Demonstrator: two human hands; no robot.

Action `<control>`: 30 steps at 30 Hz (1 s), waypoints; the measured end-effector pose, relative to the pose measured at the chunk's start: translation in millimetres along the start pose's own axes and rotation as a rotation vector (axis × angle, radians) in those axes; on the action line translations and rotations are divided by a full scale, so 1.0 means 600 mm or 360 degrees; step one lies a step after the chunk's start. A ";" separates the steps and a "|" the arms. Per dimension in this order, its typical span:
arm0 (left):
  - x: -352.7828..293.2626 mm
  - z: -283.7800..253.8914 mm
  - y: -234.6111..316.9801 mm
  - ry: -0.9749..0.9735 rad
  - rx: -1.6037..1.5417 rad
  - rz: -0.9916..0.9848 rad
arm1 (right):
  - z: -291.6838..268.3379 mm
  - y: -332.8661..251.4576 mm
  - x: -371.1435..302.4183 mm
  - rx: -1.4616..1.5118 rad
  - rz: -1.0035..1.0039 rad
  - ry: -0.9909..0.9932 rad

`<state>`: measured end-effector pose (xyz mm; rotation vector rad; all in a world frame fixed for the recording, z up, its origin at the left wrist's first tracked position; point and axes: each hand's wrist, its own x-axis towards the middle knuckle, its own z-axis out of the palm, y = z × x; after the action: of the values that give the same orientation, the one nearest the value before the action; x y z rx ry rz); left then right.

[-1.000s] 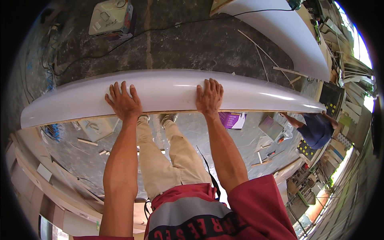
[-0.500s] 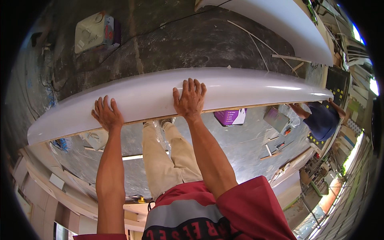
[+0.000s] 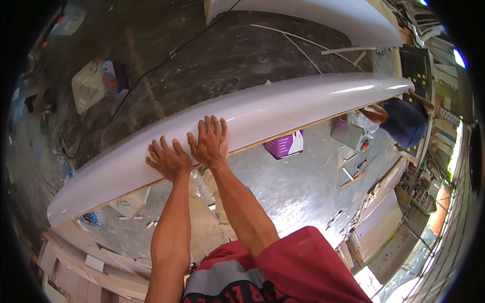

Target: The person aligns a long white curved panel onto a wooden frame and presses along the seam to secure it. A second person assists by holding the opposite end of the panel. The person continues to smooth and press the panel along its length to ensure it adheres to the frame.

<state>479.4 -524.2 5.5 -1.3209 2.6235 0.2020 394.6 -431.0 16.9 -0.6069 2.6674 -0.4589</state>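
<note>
A long white glossy panel [image 3: 283,103] with a thin wooden edge stretches across the view in front of me, rising toward the far right. My left hand [image 3: 171,160] lies flat on its surface near the wooden edge, fingers spread. Just right of it, nearly touching, my right hand [image 3: 209,145] also presses flat on the panel with fingers extended. Neither hand grips anything. At the panel's right end, a person in a dark blue shirt [image 3: 404,121] has hands at its edge.
A similar white panel [image 3: 303,17] lies beyond, with thin strips [image 3: 313,68] on the dark floor between. A white container [image 3: 88,86] stands far left. On the near side are a purple and white box [image 3: 284,145], a square tin [image 3: 348,134] and scattered hand tools [image 3: 361,164].
My hands have come closer together on the panel, the left hand shifting right toward the other. The view has turned, so the panel slants more, its left end lower.
</note>
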 end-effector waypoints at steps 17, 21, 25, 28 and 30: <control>-0.005 -0.004 -0.005 -0.0010 0.0121 0.0102 | -0.136 0.305 0.032 -0.0258 0.0238 0.0192; 0.000 -0.004 -0.010 0.0004 0.0124 0.0128 | -0.136 0.298 0.047 -0.0272 0.0292 0.0065; 0.004 -0.001 -0.012 -0.0014 0.0135 0.0117 | -0.147 0.289 0.046 -0.0279 0.0345 -0.0001; 0.003 0.001 -0.014 -0.0030 0.0131 0.0113 | -0.150 0.290 0.046 -0.0310 0.0345 -0.0013; 0.004 0.002 -0.014 -0.0026 0.0136 0.0105 | -0.149 0.290 0.047 -0.0319 0.0342 -0.0008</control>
<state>485.0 -530.7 3.8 -1.2013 2.6329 0.1083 273.3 -274.7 20.8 -0.3686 2.7538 -0.1315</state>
